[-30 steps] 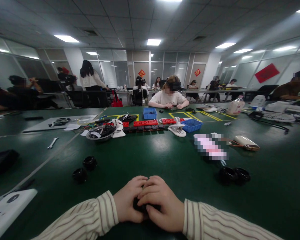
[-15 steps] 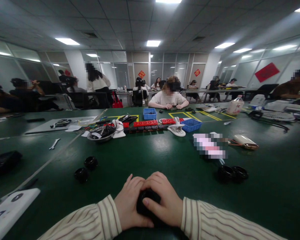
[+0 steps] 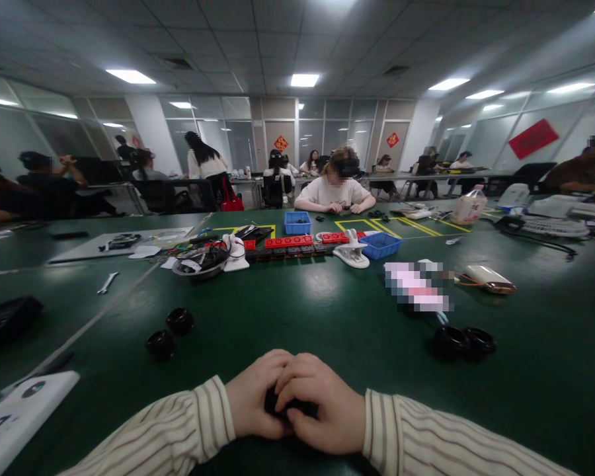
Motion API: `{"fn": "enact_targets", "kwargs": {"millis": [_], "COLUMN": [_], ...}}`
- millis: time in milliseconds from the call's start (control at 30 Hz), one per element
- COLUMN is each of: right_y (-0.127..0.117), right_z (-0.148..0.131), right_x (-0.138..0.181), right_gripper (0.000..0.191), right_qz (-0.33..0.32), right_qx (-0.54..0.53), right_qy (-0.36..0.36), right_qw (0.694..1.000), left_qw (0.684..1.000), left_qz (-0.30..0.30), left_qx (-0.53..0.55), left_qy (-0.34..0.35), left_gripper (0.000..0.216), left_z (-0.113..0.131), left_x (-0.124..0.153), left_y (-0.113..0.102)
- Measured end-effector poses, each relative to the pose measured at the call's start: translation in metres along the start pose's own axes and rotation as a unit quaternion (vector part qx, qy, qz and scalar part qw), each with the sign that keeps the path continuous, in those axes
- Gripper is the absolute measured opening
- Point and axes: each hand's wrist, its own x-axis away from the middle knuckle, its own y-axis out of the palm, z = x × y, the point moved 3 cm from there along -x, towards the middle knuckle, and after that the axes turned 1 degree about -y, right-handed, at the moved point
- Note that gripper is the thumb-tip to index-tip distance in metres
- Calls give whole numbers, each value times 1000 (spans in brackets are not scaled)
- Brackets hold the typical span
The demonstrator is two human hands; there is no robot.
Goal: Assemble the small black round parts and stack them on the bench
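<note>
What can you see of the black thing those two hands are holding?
The black thing is mostly hidden: only dark patches show between the left hand and the right hand, which touch and enclose it from both sides. No markings can be made out, and its full shape, tilt and material can't be told. It's low in mid-view; whether it touches the green tabletop is hidden.

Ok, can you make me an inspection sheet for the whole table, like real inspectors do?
Surface: green table, with yellow tape toward the far side.
Job's things: black object, mostly hidden.
Clutter: black round pieces in pairs on both sides, wrench, white clip, blue bin among other things.
Hands: left hand and right hand both around the black object.
Cables: tangled wires in the metal bowl.
Surroundings: person across the table, more people behind, ceiling lights on.
</note>
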Motion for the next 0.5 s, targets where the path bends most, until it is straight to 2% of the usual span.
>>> {"fn": "enact_targets", "kwargs": {"millis": [167,267,367,500], "right_y": [-3,-5,-4,0], "right_z": [-7,-7,-2,8], "right_x": [-3,-2,0,3], "right_gripper": [18,19,31,38], "right_qz": [-12,-2,22,14], "right_qx": [-8,2,30,79], "right_qy": [-32,-24,17,111], "right_qw": [999,1000,999,991], "left_qw": [1000,1000,995,985], "left_qz": [-5,3,42,79], "left_qx": [9,-12,-59,-90], "left_qy": [28,-2,-66,-127], "left_gripper": [34,59,81,81], "left_z": [-3,-3,-4,1], "left_x": [2,4,7,8], "left_y": [0,2,7,12]}}
